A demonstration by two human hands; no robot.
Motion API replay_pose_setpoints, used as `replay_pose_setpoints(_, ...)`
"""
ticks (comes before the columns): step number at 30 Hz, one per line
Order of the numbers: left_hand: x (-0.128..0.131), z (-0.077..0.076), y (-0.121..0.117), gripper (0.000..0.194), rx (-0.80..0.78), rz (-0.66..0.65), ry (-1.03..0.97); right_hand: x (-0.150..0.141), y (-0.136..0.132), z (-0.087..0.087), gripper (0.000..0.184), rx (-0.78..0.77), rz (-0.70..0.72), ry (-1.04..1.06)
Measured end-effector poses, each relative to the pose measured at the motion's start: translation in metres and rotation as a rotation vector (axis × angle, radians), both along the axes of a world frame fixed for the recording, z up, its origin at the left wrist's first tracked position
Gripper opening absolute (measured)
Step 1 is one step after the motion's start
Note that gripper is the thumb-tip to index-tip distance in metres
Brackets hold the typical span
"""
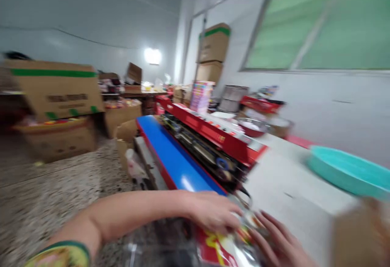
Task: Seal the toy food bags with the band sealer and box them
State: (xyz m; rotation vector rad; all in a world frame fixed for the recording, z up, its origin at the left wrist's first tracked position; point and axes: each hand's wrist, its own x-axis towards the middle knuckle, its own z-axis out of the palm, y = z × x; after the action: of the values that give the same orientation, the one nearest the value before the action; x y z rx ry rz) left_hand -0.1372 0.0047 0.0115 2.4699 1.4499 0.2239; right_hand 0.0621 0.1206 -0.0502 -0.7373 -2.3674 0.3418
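A shiny plastic packet (218, 247), printed red, yellow and white, lies at the bottom centre, smeared by motion. Over its upper edge my left hand (210, 212) reaches in from the left, fingers curled and closed on the packet. On the packet's right side rests my right hand (280, 240), with fingers stretched out and slightly apart. Just beyond the hands stands a long red sealing machine (210, 131) with its inner parts exposed. A blue conveyor belt (173, 149) runs along its left side. Clear plastic (158, 246) shows below my left forearm.
On the white table (283, 177) sits a turquoise basin (350, 171) at the right. A blurred brown cardboard piece (359, 234) is at lower right. Cardboard boxes (57, 137) stand on the speckled floor at left. Bowls and boxes (252, 123) crowd the table's far end.
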Motion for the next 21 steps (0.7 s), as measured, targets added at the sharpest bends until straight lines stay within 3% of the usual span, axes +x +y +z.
replay_pose_setpoints(3,-0.001,-0.008,-0.005,0.02,0.087,0.006,-0.085,0.017,-0.019,0.003,0.059,-0.215,-0.157,0.029)
replay_pose_setpoints(6,-0.002,-0.013,-0.004,0.02,0.059,0.03,-0.165,0.024,-0.035,-0.009,0.055,-0.381,-0.335,0.165)
replay_pose_setpoints(8,0.0,-0.012,-0.004,0.02,0.034,0.05,-0.197,0.028,-0.043,-0.018,0.048,-0.457,-0.362,0.249)
replay_pose_setpoints(12,0.008,-0.01,0.0,0.011,0.042,0.118,-0.248,0.03,-0.051,-0.021,0.039,-0.483,-0.296,0.308)
replay_pose_setpoints(21,0.024,-0.004,0.031,0.009,0.166,0.097,-0.404,0.021,-0.055,0.012,0.041,-0.416,-0.062,0.178)
